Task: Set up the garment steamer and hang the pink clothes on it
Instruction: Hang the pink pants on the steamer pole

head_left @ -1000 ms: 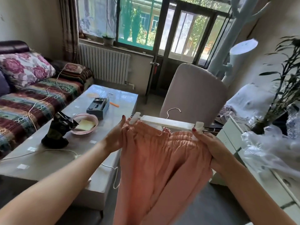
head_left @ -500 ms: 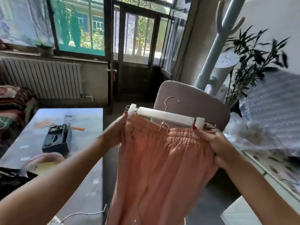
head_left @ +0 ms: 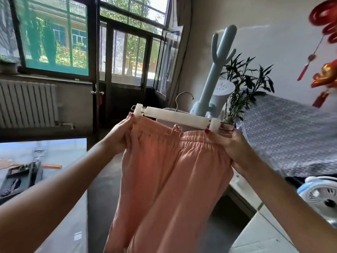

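I hold pink trousers (head_left: pixel 164 179) up in front of me by the waistband, clipped to a white clip hanger (head_left: pixel 175 116) with a metal hook. My left hand (head_left: pixel 120 136) grips the left end of the waistband under the left clip. My right hand (head_left: pixel 226 143) grips the right end under the right clip. Behind the hanger rises a pale blue cactus-shaped pole (head_left: pixel 217 70) with a white round head (head_left: pixel 221 92) beside it; its base is hidden by the trousers. The trouser legs hang down out of the frame.
A glossy coffee table (head_left: pixel 60 157) with a black tray (head_left: pixel 20 176) lies at the left. A radiator (head_left: pixel 27 103) and glazed doors (head_left: pixel 127 61) stand behind. A potted plant (head_left: pixel 246 83), a grey knitted cover (head_left: pixel 291 136) and a small white fan (head_left: pixel 322 196) are at the right.
My view has turned right and upward; sofa and chair have dropped out of sight. Both hands lifted the hanger with the trousers higher, toward the blue pole.
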